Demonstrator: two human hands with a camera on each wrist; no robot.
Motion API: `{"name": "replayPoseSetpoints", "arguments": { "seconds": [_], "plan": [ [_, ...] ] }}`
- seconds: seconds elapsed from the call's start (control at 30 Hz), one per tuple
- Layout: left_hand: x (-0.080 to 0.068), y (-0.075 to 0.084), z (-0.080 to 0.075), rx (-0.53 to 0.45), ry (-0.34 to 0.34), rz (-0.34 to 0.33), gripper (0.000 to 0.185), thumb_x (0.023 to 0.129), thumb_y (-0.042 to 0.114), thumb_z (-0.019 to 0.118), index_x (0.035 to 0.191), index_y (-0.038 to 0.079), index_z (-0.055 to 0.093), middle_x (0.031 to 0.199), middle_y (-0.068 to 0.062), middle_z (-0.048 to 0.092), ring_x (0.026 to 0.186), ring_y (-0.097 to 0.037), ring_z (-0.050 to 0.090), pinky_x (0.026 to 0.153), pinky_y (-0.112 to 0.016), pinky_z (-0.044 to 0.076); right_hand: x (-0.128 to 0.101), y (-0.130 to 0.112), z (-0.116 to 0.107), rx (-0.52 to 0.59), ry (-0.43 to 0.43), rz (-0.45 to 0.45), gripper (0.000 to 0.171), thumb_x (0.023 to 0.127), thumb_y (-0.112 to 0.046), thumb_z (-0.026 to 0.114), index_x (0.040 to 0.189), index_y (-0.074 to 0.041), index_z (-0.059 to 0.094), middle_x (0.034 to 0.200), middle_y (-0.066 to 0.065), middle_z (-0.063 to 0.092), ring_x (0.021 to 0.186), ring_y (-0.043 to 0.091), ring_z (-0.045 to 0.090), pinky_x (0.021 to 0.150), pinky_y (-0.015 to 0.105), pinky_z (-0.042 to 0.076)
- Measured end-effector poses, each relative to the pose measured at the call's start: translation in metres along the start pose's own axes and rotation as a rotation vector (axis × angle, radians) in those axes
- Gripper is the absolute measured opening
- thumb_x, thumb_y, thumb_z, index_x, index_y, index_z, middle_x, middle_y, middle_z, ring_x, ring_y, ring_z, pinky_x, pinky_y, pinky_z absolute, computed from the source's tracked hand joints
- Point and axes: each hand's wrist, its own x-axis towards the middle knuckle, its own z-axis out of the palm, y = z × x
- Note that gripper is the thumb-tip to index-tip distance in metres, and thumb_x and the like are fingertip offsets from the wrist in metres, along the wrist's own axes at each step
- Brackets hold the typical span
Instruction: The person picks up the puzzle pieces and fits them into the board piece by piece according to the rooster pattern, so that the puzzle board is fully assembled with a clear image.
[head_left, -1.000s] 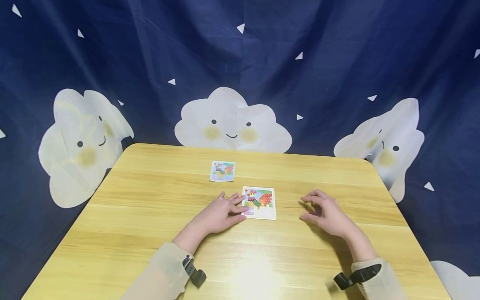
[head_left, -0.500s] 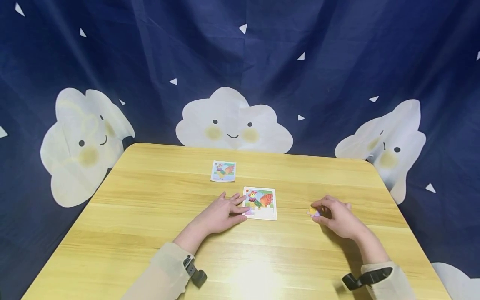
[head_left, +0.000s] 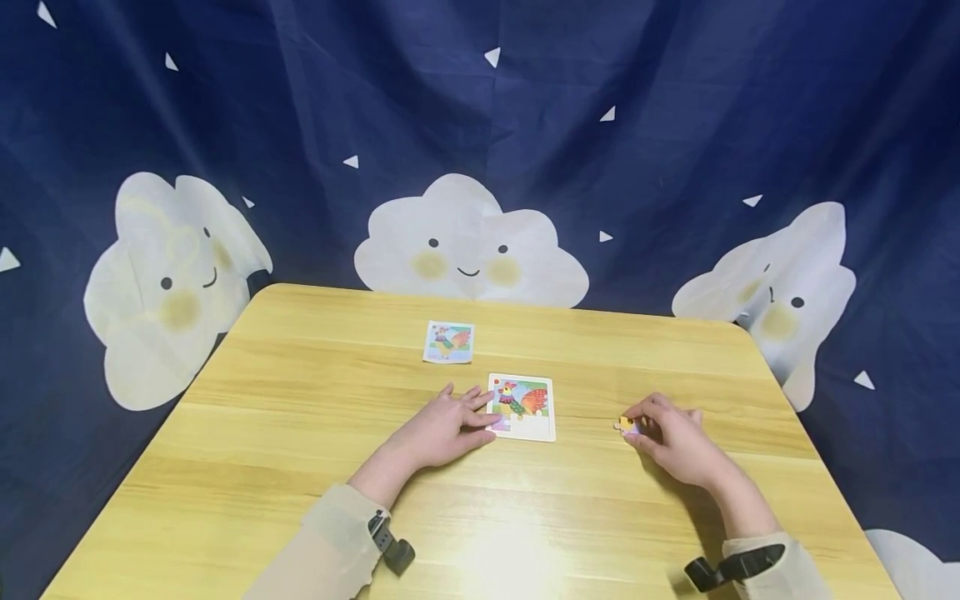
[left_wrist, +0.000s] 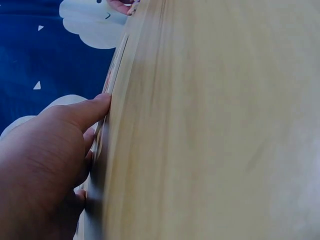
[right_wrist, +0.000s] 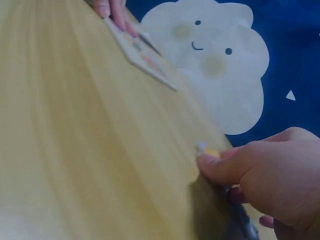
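Head view, right hand (head_left: 675,442) grip pinching puzzle piece (head_left: 627,426), left hand (head_left: 442,429) flat on puzzle tray (head_left: 522,406)

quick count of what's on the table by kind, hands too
puzzle boards: 1, the left hand touching its edge
picture cards: 1
loose puzzle pieces: 1, pinched by the right hand
hands: 2
total: 5

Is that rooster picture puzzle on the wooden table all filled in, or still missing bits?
Still missing bits: the rooster picture puzzle shows blank white along its bottom.
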Motion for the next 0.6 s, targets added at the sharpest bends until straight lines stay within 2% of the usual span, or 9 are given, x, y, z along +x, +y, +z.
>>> {"name": "replayPoseSetpoints", "arguments": {
  "seconds": [0.1,0.3,0.6],
  "plan": [
    [0.000,0.000,0.000,-0.002,0.004,0.000,0.040,0.106,0.043,0.064,0.141,0.023,0.070,0.161,-0.001,0.046,0.154,-0.028,0.033,0.126,-0.061,0.012,-0.002,0.000,0.005,-0.040,0.028,-0.043,0.022,0.096,-0.012,0.080,0.116,-0.010,0.072,0.102,-0.007,0.060,0.083,0.006,0.055,0.079,0.044,0.020],
    [-0.001,0.001,-0.001,-0.012,0.008,0.002,0.040,0.106,0.041,0.065,0.141,0.022,0.071,0.161,-0.002,0.046,0.154,-0.029,0.033,0.126,-0.061,0.011,-0.002,0.001,0.014,-0.146,0.088,-0.129,0.026,0.095,-0.009,0.080,0.119,-0.007,0.073,0.110,-0.002,0.063,0.089,0.011,0.063,0.084,0.049,0.024],
    [0.000,0.001,0.000,-0.003,0.003,-0.005,0.041,0.106,0.043,0.065,0.141,0.024,0.070,0.161,0.001,0.045,0.155,-0.025,0.032,0.127,-0.058,0.009,0.005,-0.010,0.014,-0.156,0.112,-0.162,0.026,0.097,-0.007,0.076,0.123,-0.005,0.072,0.115,0.002,0.064,0.096,0.019,0.065,0.084,0.047,0.026]
  ]
}}
